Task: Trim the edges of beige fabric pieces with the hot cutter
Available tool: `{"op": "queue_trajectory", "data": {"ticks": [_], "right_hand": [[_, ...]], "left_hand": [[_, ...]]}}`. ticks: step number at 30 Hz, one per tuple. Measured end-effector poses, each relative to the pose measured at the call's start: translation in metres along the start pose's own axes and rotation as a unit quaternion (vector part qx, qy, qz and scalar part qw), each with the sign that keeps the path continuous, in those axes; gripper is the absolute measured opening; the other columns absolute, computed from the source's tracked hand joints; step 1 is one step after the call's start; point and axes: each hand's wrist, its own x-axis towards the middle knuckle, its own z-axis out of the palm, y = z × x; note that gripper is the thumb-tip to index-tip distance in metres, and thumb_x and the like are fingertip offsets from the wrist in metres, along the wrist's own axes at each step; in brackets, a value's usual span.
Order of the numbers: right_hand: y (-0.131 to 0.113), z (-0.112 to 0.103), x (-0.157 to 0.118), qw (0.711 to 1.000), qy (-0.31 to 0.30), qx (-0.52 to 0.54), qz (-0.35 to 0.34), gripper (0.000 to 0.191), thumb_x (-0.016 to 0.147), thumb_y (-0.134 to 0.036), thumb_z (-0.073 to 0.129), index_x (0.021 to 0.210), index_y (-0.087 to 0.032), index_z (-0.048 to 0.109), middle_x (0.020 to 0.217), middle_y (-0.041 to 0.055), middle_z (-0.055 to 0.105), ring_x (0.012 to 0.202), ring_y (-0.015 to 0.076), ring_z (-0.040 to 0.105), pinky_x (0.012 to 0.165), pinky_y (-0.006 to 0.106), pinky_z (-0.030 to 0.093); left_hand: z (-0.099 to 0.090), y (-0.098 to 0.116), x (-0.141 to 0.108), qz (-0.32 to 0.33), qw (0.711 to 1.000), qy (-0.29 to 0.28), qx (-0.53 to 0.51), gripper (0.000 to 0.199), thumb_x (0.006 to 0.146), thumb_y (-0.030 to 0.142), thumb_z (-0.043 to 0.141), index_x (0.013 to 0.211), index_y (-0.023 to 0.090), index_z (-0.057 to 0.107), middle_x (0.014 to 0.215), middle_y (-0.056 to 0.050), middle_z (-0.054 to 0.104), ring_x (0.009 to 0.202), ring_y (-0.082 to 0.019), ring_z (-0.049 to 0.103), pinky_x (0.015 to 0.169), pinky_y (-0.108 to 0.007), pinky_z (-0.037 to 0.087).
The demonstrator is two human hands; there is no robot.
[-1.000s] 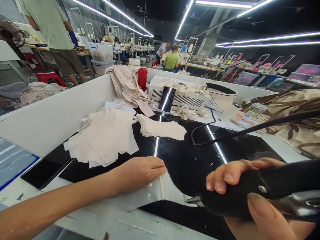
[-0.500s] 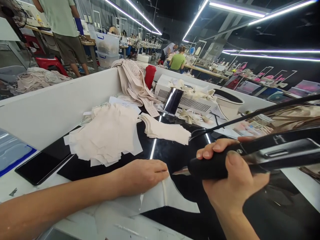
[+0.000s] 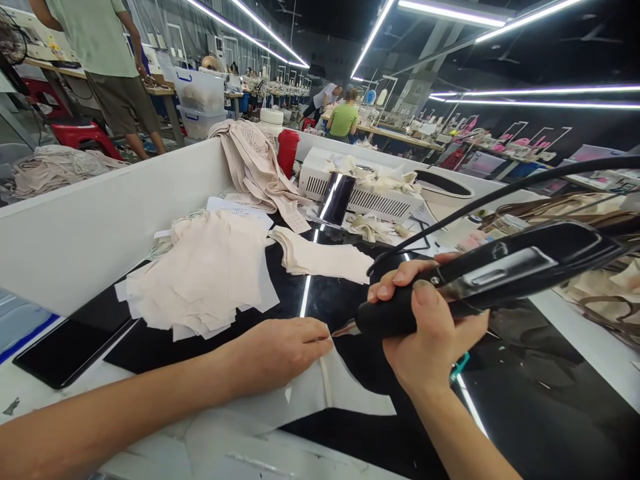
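Observation:
My right hand (image 3: 425, 327) is closed around a black corded hand tool (image 3: 480, 273) with a slim, pointed metal tip. That tip reaches to the upper edge of a thin white piece (image 3: 360, 387), right beside my left fingertips. My left hand (image 3: 285, 350) pinches the piece at this edge, fingers pressed together. A narrow pale strip (image 3: 326, 383) runs down the piece from under the fingers. The piece lies on a glossy black board (image 3: 345, 440). Beyond my left hand are a pile of cream fabric pieces (image 3: 200, 267) and a smaller cream stack (image 3: 325, 259).
A black phone-like slab (image 3: 75, 340) lies at left. Behind stand a white vented box (image 3: 380, 200) with scraps on top, a red bottle (image 3: 287, 153) and draped beige fabric (image 3: 250, 160). A white partition (image 3: 100, 220) borders the table. The tool's cable (image 3: 500, 207) arcs at right. People work farther off.
My right hand has brought the tool leftward, so its tip is now at the piece's edge by my left fingertips. My left hand keeps its pinch. The camera view has shifted slightly.

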Motion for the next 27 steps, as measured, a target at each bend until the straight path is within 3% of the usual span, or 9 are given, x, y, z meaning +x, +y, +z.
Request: {"op": "queue_trajectory", "data": {"ticks": [16, 27], "right_hand": [[-0.010, -0.004, -0.003, 1.000, 0.010, -0.005, -0.019, 0.034, 0.083, -0.025, 0.085, 0.107, -0.024, 0.061, 0.076, -0.0052, 0.065, 0.055, 0.0139, 0.062, 0.053, 0.029, 0.059], [0.000, 0.001, -0.002, 1.000, 0.013, 0.009, 0.003, 0.039, 0.081, -0.027, 0.086, 0.109, -0.026, 0.058, 0.078, -0.0054, 0.067, 0.057, 0.0137, 0.063, 0.055, 0.029, 0.059]], "left_hand": [[-0.003, -0.001, -0.002, -0.001, 1.000, -0.011, 0.017, 0.034, 0.099, -0.001, 0.050, 0.126, 0.014, 0.064, 0.136, -0.011, 0.067, 0.118, -0.020, 0.070, 0.099, -0.028, 0.062], [-0.004, -0.001, -0.001, -0.008, 1.000, 0.000, 0.003, 0.031, 0.101, 0.000, 0.048, 0.122, 0.014, 0.065, 0.133, -0.012, 0.068, 0.113, -0.021, 0.072, 0.093, -0.030, 0.065]]}}
